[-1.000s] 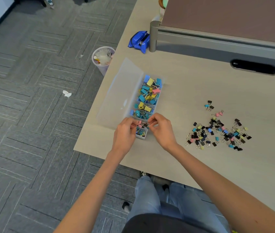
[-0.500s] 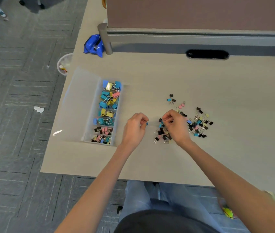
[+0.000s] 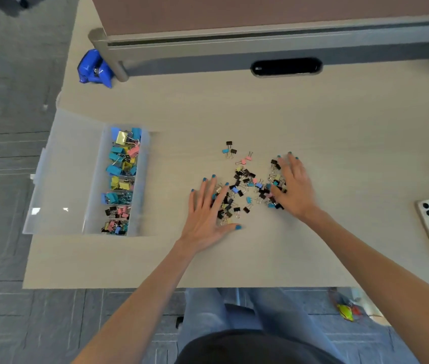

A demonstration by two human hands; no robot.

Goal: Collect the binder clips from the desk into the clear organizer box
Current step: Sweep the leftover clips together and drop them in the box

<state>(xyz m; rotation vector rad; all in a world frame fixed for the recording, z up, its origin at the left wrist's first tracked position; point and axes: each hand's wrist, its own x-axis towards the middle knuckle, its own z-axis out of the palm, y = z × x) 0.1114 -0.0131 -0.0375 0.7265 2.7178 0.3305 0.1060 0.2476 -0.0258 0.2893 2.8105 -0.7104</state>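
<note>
Left hand [image 3: 206, 211], right hand [image 3: 294, 187], flat, flanking binder clips [image 3: 247, 183]

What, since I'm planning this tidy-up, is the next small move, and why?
Probably sweep both hands inward to bunch the clips: left hand and right hand lie flat, fingers spread, either side of the scattered pile, gripping nothing; the box stands open.

Soft, even overhead light keeps the pale desk [image 3: 339, 122] bright, with only a dark band of shade under the partition rail [image 3: 260, 35]. Two small white glints sit on the open lid [image 3: 71, 166] of the clear organizer box [image 3: 143, 179]. The wide lens bows the rail and the desk edge, and the box and the floor [image 3: 11, 101] at left look smeared.
</note>
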